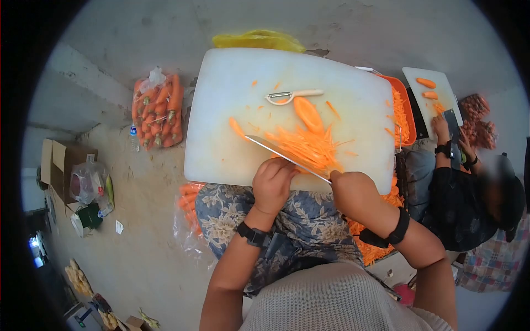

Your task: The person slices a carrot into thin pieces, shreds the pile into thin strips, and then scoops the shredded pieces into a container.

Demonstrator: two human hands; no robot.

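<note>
We see right hand [356, 193] fisted on the knife [281, 156] handle, blade slanting over carrot shreds [307, 145] lying mid cutting board [232, 94]; left hand [273, 185] curled tight beside blade, we reckon to shield fingertips

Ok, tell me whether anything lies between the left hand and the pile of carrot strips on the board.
Yes: the knife blade, held in the right hand, runs slantwise across the cutting board just beyond the left hand, with the carrot strips piled on its far side. Nothing else lies between them.
</note>
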